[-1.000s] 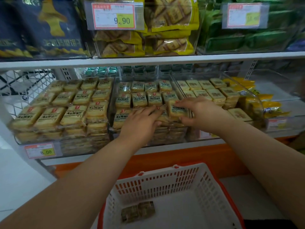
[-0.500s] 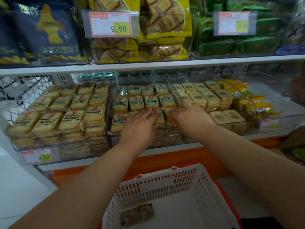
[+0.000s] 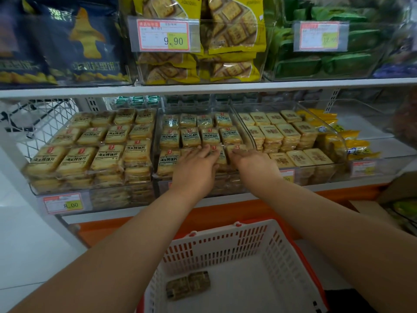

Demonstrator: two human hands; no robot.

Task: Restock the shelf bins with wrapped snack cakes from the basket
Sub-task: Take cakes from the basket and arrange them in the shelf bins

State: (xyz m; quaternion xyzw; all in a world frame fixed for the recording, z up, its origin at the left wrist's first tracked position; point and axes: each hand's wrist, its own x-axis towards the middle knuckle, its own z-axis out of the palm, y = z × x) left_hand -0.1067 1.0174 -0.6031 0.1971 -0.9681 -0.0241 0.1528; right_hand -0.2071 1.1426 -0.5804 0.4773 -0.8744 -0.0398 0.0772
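Two hands reach into middle shelf bin (image 3: 248, 134). Left hand (image 3: 195, 164) lies flat, fingers straight, pressing front-row snack cakes (image 3: 220, 152). Right hand (image 3: 253, 160) touches neighbouring pack, its grip not clear. Last wrapped cakes (image 3: 188, 285) lie crosswise in basket (image 3: 228, 236), below and nearer left hand.

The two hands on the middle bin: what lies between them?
In the head view, a wrapped snack cake in the front row lies between the left hand and right hand.
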